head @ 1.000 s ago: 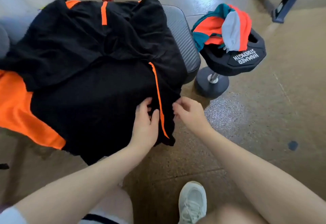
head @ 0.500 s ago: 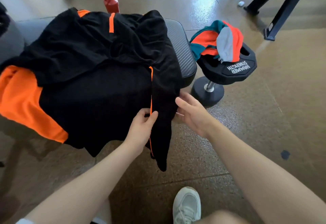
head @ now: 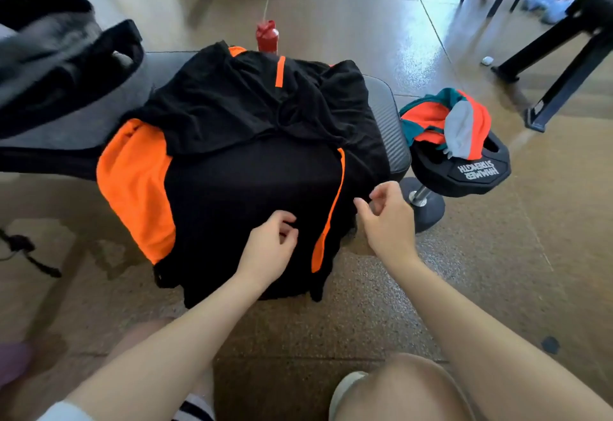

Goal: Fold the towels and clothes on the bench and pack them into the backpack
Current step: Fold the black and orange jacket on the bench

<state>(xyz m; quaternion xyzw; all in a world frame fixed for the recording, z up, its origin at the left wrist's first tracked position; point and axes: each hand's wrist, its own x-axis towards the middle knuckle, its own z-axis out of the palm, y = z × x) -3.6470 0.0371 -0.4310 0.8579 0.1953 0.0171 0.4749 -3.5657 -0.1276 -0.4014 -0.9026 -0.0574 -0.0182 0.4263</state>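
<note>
Brown speckled flooring (head: pixel 481 288) spreads under a grey padded bench (head: pixel 388 115) that fills the middle of the view. Draped over the bench lies a black garment with orange stripes (head: pixel 248 181), its lower edge hanging off the near side of the seat. An orange cloth (head: pixel 132 181) peeks out from beneath it at nine o'clock.

The left hand (head: pixel 268 248) rests on the black garment just at six o'clock of its centre, fingers curled and pinching a small fold of the fabric. The right hand (head: pixel 388 218) sits at three o'clock of the left one, beside the long orange stripe, its thumb and forefinger pinching the garment's right edge where it drops off the bench. The stripe runs between the two hands.

A dark backpack (head: pixel 59 65) sits at ten o'clock, on the far left end of the bench, well apart from both hands. At twelve o'clock a red bottle (head: pixel 266 35) stands on the floor behind the bench. At two o'clock a teal, orange and grey cloth (head: pixel 444 122) is heaped on a black weight plate (head: pixel 477 171), near the right hand but not touching it. Black metal frame legs (head: pixel 564 65) stand farther off at one o'clock.
</note>
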